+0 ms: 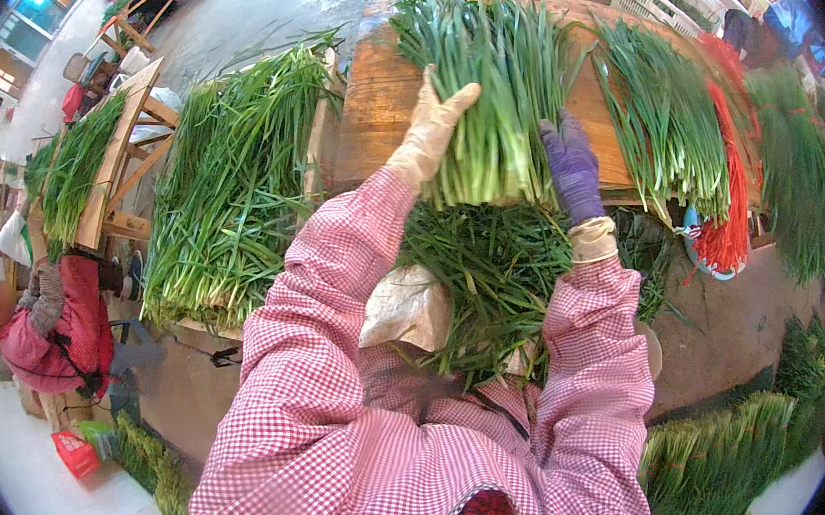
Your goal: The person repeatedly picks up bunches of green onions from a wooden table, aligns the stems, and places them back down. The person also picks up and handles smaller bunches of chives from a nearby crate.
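Note:
A thick bunch of green Chinese chives (499, 116) lies on a wooden table (373, 95), its pale cut ends toward me, jutting past the near edge. My left hand (434, 120), in a cream glove, presses the bunch's left side with thumb and forefinger spread. Against its right side rests my right hand (573, 165), in a purple glove with a cream cuff. The bunch sits between both hands. To the right, a second pile of chives (671, 126) lies beside a hank of red ties (728, 193). Loose leaves (494, 266) cover my lap.
A heap of uncut-looking chives (231, 186) fills a wooden stand on my left. Tied bunches (716, 455) stand on the floor at lower right, and another bundle (799, 170) at far right. A co-worker (57, 341) sits at a wooden rack on the left.

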A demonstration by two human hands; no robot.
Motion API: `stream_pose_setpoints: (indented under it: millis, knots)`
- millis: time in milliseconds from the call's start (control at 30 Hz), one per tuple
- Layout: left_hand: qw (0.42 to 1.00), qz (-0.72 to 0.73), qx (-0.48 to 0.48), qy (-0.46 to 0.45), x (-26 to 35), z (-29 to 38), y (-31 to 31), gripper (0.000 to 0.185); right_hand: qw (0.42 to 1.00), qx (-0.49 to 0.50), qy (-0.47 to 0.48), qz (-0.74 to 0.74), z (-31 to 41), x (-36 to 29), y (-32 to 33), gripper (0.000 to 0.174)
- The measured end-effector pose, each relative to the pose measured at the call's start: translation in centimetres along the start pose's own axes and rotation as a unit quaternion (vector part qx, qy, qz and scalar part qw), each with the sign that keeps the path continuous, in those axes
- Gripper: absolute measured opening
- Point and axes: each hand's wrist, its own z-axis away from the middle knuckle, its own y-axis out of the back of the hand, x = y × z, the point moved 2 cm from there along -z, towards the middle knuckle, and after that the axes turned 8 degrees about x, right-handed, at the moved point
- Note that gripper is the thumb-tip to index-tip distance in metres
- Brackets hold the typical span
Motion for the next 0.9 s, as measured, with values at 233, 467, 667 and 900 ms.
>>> stream_pose_setpoints:
  millis: [233, 467, 667, 900]
  knots:
    - [0.999, 0.022, -0.033, -0.028, -2.3, 0.7, -3.8, 0.109, 0.997, -0.014, -0.027, -0.073, 1.9, 1.4, 0.8, 0.052]
    - [0.996, 0.039, -0.077, -0.034, -0.9, 0.7, -0.3, 0.111, 0.996, -0.077, 0.017, 0.039, 0.7, 1.9, 2.8, 0.056]
    - [0.999, -0.008, -0.041, -0.012, -0.4, 2.7, 2.8, 0.105, 0.991, -0.016, 0.089, 0.093, 2.2, -1.0, 7.3, 0.06]
    - [0.996, 0.01, 0.006, -0.084, -1.0, 7.2, 5.9, 0.073, 0.979, -0.115, 0.025, 0.168, 4.3, -9.4, 6.4, 0.066]
